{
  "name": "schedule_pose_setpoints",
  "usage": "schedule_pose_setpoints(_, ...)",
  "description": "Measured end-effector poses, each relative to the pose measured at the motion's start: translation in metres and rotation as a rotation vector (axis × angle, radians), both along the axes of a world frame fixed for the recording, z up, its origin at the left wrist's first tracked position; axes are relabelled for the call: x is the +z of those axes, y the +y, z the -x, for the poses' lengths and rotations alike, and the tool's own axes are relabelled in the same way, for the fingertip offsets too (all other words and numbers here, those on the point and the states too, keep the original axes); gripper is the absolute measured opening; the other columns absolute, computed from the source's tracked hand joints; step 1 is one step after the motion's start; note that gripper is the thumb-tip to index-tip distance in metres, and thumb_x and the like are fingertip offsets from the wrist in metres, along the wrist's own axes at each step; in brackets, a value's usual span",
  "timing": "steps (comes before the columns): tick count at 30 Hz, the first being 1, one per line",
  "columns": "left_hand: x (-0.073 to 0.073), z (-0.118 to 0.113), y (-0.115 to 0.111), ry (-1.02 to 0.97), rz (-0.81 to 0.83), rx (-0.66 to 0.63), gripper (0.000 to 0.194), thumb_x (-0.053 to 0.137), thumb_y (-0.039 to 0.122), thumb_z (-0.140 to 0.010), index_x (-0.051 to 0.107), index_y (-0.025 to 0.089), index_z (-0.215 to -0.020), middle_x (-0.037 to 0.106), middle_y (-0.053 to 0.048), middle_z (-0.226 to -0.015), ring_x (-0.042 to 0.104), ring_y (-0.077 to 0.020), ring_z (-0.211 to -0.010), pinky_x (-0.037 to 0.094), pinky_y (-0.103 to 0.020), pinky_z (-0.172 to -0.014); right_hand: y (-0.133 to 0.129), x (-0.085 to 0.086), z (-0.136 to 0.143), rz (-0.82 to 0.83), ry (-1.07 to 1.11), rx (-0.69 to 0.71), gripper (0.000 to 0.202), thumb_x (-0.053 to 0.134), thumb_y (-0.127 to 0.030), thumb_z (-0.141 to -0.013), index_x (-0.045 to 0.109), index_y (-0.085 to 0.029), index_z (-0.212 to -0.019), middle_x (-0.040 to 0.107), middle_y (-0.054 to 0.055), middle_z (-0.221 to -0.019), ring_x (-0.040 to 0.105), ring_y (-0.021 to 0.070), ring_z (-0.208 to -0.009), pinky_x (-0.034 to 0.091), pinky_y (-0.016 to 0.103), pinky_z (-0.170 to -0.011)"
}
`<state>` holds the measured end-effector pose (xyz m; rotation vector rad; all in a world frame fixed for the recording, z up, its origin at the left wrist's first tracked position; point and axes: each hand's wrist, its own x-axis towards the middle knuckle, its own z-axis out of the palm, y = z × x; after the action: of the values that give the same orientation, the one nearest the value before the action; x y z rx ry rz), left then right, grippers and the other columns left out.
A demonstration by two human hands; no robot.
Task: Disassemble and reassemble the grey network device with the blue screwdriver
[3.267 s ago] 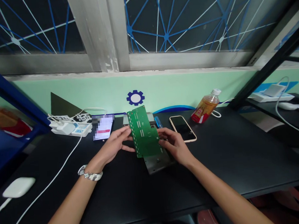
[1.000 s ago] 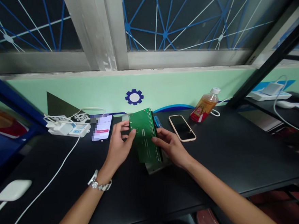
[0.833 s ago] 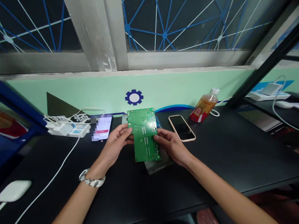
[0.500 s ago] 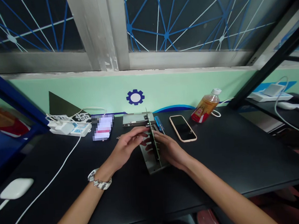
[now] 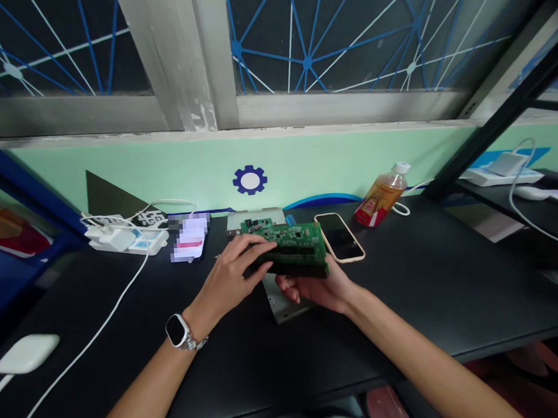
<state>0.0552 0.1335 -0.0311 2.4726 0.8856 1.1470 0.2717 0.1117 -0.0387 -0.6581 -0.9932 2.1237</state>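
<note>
A green circuit board [image 5: 300,236] with long black connectors along its near side is held up over the desk between my two hands. My left hand [image 5: 238,266] closes on its left end, fingers over the top and thumb at the near edge. From the right and below, my right hand [image 5: 320,286] supports the board, its fingers curled under the near edge. Beneath lies a grey metal plate [image 5: 281,307], mostly covered by my hands and the board. Behind the board sits a flat silver metal case [image 5: 267,217], partly hidden.
A phone in a light case [image 5: 342,237] lies right of the board; another phone with a lit screen [image 5: 191,236] lies left. Beyond are a drink bottle [image 5: 382,195], a blue tool tip [image 5: 290,219] and a white power strip [image 5: 133,241]. A white cable [image 5: 100,323] crosses the desk [image 5: 233,378].
The circuit board has turned from upright and edge-on to showing its green component face. My left wrist has rolled, bringing the watch face into view.
</note>
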Motion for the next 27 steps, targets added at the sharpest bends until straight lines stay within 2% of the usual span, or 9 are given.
schedule_pose_setpoints(4, -0.001, 0.001, 0.001, -0.112, 0.077, 0.042, 0.026, 0.058, 0.02, -0.095, 0.066, 0.025, -0.12, 0.064, -0.008, -0.109, 0.061, -0.0219, -0.104, 0.049, -0.04, -0.094, -0.001, 0.01, 0.0, -0.051, -0.015, 0.011, 0.082, 0.025, -0.084, -0.083, 0.068, -0.014, -0.084, 0.068, 0.015, -0.083, 0.057, 0.0211, -0.065, 0.043, 0.034, -0.064)
schedule_pose_setpoints(6, -0.001, 0.0, 0.001, -0.166, 0.153, 0.063, 0.021, 0.059, 0.021, -0.095, 0.068, 0.023, -0.114, 0.065, -0.007, -0.104, 0.062, -0.0201, -0.094, 0.051, -0.036, -0.085, -0.002, 0.012, 0.001, -0.106, -0.029, -0.03, 0.085, 0.021, -0.085, -0.084, 0.066, -0.014, -0.082, 0.068, 0.015, -0.085, 0.057, 0.0206, -0.066, 0.043, 0.034, -0.064)
schedule_pose_setpoints(9, -0.002, -0.004, -0.002, -0.19, 0.229, 0.108, 0.018, 0.061, 0.022, -0.093, 0.069, 0.022, -0.11, 0.066, -0.006, -0.098, 0.061, -0.0184, -0.083, 0.051, -0.032, -0.076, -0.002, 0.008, 0.001, -0.249, -0.092, -0.208, 0.063, 0.043, -0.076, -0.087, 0.065, -0.016, -0.088, 0.064, 0.008, -0.08, 0.054, 0.0176, -0.064, 0.04, 0.03, -0.06)
schedule_pose_setpoints(11, -0.002, -0.008, -0.004, -0.181, 0.263, 0.135, 0.018, 0.063, 0.023, -0.092, 0.07, 0.021, -0.109, 0.066, -0.005, -0.093, 0.061, -0.0181, -0.079, 0.05, -0.031, -0.072, -0.001, 0.003, 0.0, -0.35, -0.147, -0.334, 0.048, 0.061, -0.065, -0.084, 0.064, -0.019, -0.099, 0.06, 0.003, -0.075, 0.053, 0.0164, -0.063, 0.039, 0.027, -0.056)
schedule_pose_setpoints(12, -0.003, -0.01, -0.006, -0.18, 0.283, 0.146, 0.018, 0.063, 0.023, -0.092, 0.07, 0.021, -0.109, 0.066, -0.005, -0.092, 0.061, -0.0179, -0.078, 0.05, -0.031, -0.071, -0.001, 0.002, 0.0, -0.391, -0.159, -0.371, 0.047, 0.066, -0.062, -0.083, 0.064, -0.021, -0.106, 0.059, 0.002, -0.075, 0.052, 0.0164, -0.063, 0.038, 0.027, -0.054)
schedule_pose_setpoints(15, -0.004, -0.015, -0.008, -0.242, 0.354, 0.161, 0.018, 0.062, 0.025, -0.092, 0.07, 0.02, -0.107, 0.07, -0.005, -0.093, 0.063, -0.0182, -0.079, 0.05, -0.031, -0.072, -0.002, 0.002, 0.0, -0.469, -0.13, -0.38, 0.052, 0.068, -0.058, -0.082, 0.061, -0.025, -0.122, 0.06, 0.003, -0.086, 0.054, 0.0166, -0.067, 0.039, 0.026, -0.051)
schedule_pose_setpoints(19, -0.003, -0.018, -0.009, -0.416, 0.523, 0.114, 0.019, 0.064, 0.027, -0.09, 0.069, 0.017, -0.106, 0.072, -0.007, -0.096, 0.067, -0.0195, -0.083, 0.052, -0.032, -0.077, -0.007, 0.007, 0.004, -0.534, -0.186, -0.339, 0.051, 0.074, -0.039, -0.084, 0.058, -0.029, -0.132, 0.06, 0.004, -0.099, 0.055, 0.0148, -0.074, 0.043, 0.025, -0.057)
schedule_pose_setpoints(23, 0.0, -0.021, -0.01, -0.525, 0.654, 0.09, 0.018, 0.069, 0.025, -0.085, 0.068, 0.015, -0.1, 0.073, -0.006, -0.09, 0.067, -0.0182, -0.079, 0.052, -0.029, -0.072, -0.012, 0.009, 0.012, -0.58, -0.326, -0.404, 0.057, 0.081, -0.033, -0.077, 0.056, -0.028, -0.128, 0.061, 0.001, -0.094, 0.056, 0.0136, -0.075, 0.044, 0.024, -0.059)
schedule_pose_setpoints(27, -0.003, -0.022, -0.011, -0.493, 0.668, 0.146, 0.018, 0.072, 0.028, -0.083, 0.069, 0.015, -0.095, 0.071, -0.004, -0.083, 0.065, -0.0162, -0.073, 0.05, -0.026, -0.065, -0.012, 0.007, 0.017, -0.543, -0.397, -0.465, 0.06, 0.087, -0.03, -0.068, 0.055, -0.025, -0.118, 0.062, -0.002, -0.087, 0.058, 0.0123, -0.067, 0.045, 0.023, -0.056)
